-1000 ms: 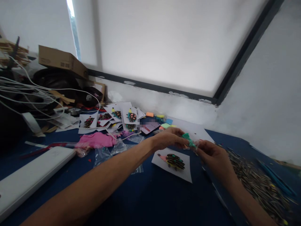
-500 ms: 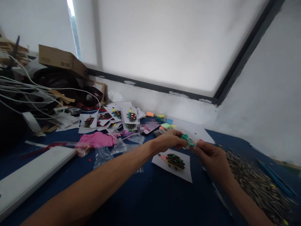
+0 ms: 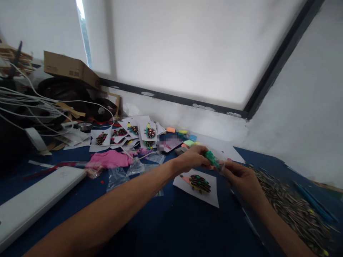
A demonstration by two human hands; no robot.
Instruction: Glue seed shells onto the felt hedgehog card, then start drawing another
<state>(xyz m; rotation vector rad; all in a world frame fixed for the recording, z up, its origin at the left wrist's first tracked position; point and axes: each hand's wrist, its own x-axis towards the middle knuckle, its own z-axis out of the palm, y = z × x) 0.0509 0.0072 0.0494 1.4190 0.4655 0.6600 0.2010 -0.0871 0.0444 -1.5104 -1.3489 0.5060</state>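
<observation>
Between my two hands is a lump of green modelling clay [image 3: 210, 157] in a clear plastic wrapper [image 3: 221, 164]. My left hand [image 3: 195, 157] is closed on the clay side, and my right hand [image 3: 241, 175] pinches the wrapper's other end. Just below them lies a white paper card [image 3: 211, 201]. It bears a clay hedgehog [image 3: 199, 182] with a pink snout, a yellowish body, dark striped seeds as spines and small green dots. To the right, partly behind my right forearm, spreads a heap of sunflower seeds [image 3: 289, 203].
More hedgehog cards [image 3: 150, 132] are stacked at the back. Clay blocks [image 3: 170, 130] stand near the wall. Pink clay [image 3: 109, 159] and plastic bags [image 3: 118, 178] lie left, beside a long white device [image 3: 45, 200]. White cables [image 3: 34, 103] and a cardboard box [image 3: 71, 69] crowd the far left.
More of the green clay shows between my hands, and the wrapper is stretched toward my right hand. My hands have shifted slightly; the card stays in place.
</observation>
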